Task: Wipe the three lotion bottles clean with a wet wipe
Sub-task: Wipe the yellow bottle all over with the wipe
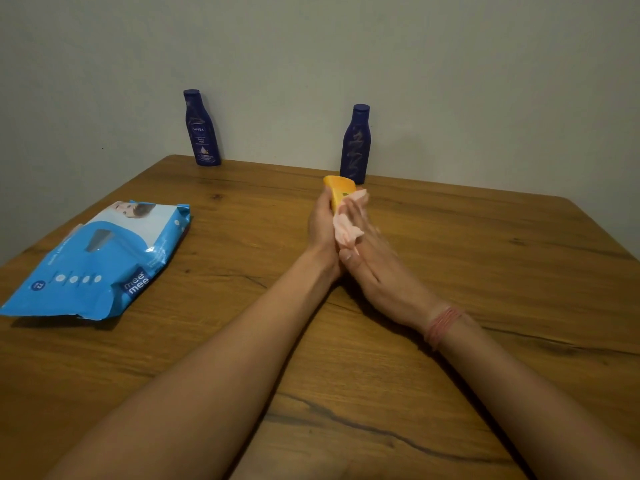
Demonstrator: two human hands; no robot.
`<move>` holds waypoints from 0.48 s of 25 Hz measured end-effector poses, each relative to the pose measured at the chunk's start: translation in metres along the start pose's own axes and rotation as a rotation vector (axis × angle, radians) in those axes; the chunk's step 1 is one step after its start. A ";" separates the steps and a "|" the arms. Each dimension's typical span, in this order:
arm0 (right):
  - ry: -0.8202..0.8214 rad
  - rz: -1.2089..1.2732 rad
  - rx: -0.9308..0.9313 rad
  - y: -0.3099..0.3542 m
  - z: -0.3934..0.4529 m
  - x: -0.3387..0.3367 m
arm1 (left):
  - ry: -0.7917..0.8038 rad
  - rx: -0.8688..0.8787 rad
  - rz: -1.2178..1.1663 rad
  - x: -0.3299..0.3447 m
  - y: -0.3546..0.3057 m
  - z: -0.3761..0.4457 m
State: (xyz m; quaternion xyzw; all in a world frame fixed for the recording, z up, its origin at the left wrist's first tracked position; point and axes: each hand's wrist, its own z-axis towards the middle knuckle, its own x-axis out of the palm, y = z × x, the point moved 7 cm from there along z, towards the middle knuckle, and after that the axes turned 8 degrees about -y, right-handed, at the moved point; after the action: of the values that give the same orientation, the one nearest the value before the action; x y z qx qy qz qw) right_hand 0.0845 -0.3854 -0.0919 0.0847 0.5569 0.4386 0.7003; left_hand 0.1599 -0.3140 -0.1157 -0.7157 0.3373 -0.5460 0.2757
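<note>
An orange lotion bottle point(338, 191) is gripped in my left hand point(322, 227) above the middle of the wooden table point(450, 306); only its upper end shows. My right hand point(372, 265) presses a crumpled pale wet wipe point(347, 226) against the bottle's side. Two dark blue lotion bottles stand upright at the table's far edge by the wall: one at the back left point(201, 129) with its label facing me, one behind my hands point(356, 143) with pale smears on its side.
A blue pack of wet wipes point(100, 261) lies flat on the left part of the table, its flap closed. A pale wall rises directly behind the far edge. A pink thread band circles my right wrist point(441, 325).
</note>
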 end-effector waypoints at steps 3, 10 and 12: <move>0.031 -0.024 -0.025 0.002 -0.001 0.004 | -0.162 0.053 -0.151 -0.019 -0.016 0.006; -0.101 0.091 -0.040 -0.011 0.004 -0.010 | -0.275 0.058 -0.182 -0.024 -0.014 0.004; -0.138 0.165 0.001 -0.016 0.005 -0.019 | -0.208 -0.013 -0.086 -0.016 -0.009 -0.001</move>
State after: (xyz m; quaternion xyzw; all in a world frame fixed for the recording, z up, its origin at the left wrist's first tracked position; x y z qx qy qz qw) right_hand 0.0967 -0.4065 -0.0865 0.1607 0.4985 0.4877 0.6985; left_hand 0.1577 -0.2965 -0.1180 -0.7841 0.2794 -0.4778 0.2808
